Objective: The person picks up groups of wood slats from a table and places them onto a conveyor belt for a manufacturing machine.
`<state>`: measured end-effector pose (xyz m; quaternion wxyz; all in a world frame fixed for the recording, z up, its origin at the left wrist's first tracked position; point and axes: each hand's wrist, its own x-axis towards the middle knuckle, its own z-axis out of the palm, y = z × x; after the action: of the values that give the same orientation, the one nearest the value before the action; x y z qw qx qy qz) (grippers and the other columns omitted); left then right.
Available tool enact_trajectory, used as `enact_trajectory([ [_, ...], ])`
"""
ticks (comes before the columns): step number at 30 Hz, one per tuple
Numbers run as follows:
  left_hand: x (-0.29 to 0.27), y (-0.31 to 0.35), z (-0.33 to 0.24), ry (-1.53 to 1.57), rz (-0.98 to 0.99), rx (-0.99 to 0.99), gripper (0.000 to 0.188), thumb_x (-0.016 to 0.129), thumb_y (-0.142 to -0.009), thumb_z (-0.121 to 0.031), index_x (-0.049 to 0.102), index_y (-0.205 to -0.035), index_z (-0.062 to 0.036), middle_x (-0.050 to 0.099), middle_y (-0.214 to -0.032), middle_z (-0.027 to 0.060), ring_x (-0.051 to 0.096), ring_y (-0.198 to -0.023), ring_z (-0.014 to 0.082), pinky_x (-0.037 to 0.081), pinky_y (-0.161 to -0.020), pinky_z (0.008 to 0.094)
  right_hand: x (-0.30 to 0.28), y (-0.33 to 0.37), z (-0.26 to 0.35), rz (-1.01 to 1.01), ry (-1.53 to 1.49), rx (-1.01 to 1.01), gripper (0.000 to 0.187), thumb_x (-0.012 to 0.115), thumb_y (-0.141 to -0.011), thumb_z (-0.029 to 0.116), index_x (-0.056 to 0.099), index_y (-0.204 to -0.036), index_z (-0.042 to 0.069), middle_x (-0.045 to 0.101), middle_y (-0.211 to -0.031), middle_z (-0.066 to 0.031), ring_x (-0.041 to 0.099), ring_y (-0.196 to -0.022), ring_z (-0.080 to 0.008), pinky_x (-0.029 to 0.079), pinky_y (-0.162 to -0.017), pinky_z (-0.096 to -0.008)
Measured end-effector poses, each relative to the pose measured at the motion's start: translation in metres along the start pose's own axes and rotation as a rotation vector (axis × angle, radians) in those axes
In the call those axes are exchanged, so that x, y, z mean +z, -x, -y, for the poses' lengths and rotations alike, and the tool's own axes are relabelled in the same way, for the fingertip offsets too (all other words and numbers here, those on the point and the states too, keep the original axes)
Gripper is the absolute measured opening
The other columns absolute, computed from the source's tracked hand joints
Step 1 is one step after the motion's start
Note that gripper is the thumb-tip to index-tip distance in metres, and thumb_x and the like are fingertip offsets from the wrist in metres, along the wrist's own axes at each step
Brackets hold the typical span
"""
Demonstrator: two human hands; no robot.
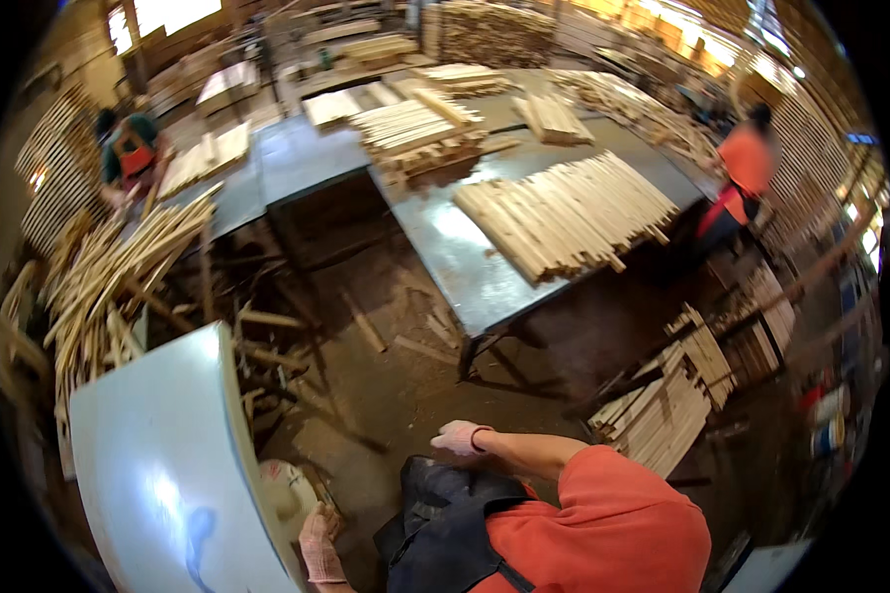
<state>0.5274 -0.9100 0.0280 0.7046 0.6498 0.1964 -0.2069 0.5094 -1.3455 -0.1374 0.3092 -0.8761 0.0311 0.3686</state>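
My left hand point(320, 546), in a pale knit glove, is low beside the white-topped machine table point(148, 425). Its bent fingers close at the end of a narrow brownish piece that I cannot make out, next to a pale rounded part point(287, 491) under the table's edge. In front of my dark apron point(440, 539) my gloved right hand point(458, 437) hangs in the air, its fingers loosely extended and nothing visible in it.
Wooden strips point(569, 212) lie in a row on the metal table point(485, 296) ahead. Loose offcuts point(119, 267) pile up at left, and stacked boards point(663, 395) stand at right. Scraps point(364, 321) litter the floor. Co-workers stand far left point(133, 153) and far right point(742, 173).
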Motion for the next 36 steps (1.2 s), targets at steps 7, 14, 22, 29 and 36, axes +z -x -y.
enact_trajectory([
  [7, -0.019, -0.122, 0.209, -1.427, 0.238, 0.079, 0.018, 0.064, -0.096, -0.024, 0.072, -0.098, -0.0081, 0.067, -0.084, 0.0095, 0.069, -0.079, 0.0288, 0.054, -0.069, 0.0464, 0.003, 0.093, -0.155, -0.227, -0.583, 0.792, 0.053, 0.056, -0.093, 0.047, 0.077, -0.101, -0.001, 0.076, -0.101, -0.0262, 0.072, -0.097, -0.0431, 0.053, -0.087, -0.0513],
  [14, 0.048, -0.176, 0.170, -1.482, 0.445, -0.102, 0.023, 0.063, -0.097, -0.029, 0.071, -0.094, -0.0080, 0.066, -0.084, 0.0093, 0.068, -0.078, 0.0293, 0.054, -0.069, 0.0469, 0.057, 0.145, -0.148, -0.308, -1.123, 1.051, 0.045, 0.067, -0.096, 0.038, 0.078, -0.104, -0.005, 0.078, -0.098, -0.0223, 0.076, -0.089, -0.0314, 0.058, -0.075, -0.0465],
  [22, 0.093, -0.388, 0.107, -1.588, 0.630, 0.370, 0.030, 0.061, -0.097, -0.035, 0.071, -0.091, -0.0078, 0.066, -0.083, 0.0090, 0.068, -0.077, 0.0298, 0.054, -0.070, 0.0476, 0.007, 0.098, -0.184, -0.187, -0.242, 0.506, 0.026, 0.056, -0.101, 0.025, 0.074, -0.104, 0.008, 0.075, -0.109, -0.0270, 0.073, -0.102, -0.0447, 0.058, -0.087, -0.0503],
  [29, 0.353, -0.480, -0.068, -0.488, 0.205, -0.347, 0.039, 0.064, -0.100, -0.033, 0.043, -0.070, -0.0220, 0.041, -0.060, -0.0051, 0.039, -0.049, 0.0139, 0.030, -0.047, 0.0336, -0.097, 0.090, -0.251, -0.657, -1.263, 0.879, 0.067, 0.058, -0.098, 0.042, 0.055, -0.146, -0.006, 0.062, -0.143, -0.0330, 0.061, -0.134, -0.0412, 0.048, -0.111, -0.0441],
  [36, 0.497, -0.425, -0.046, -0.591, 0.206, -0.318, 0.027, 0.067, -0.097, -0.030, 0.056, -0.075, -0.0183, 0.052, -0.069, -0.0023, 0.050, -0.058, 0.0184, 0.039, -0.055, 0.0380, -0.242, 0.116, -0.375, -1.227, -0.991, 1.065, 0.070, 0.062, -0.095, 0.038, 0.050, -0.154, 0.002, 0.071, -0.114, -0.0240, 0.067, -0.116, -0.0417, 0.052, -0.100, -0.0472],
])
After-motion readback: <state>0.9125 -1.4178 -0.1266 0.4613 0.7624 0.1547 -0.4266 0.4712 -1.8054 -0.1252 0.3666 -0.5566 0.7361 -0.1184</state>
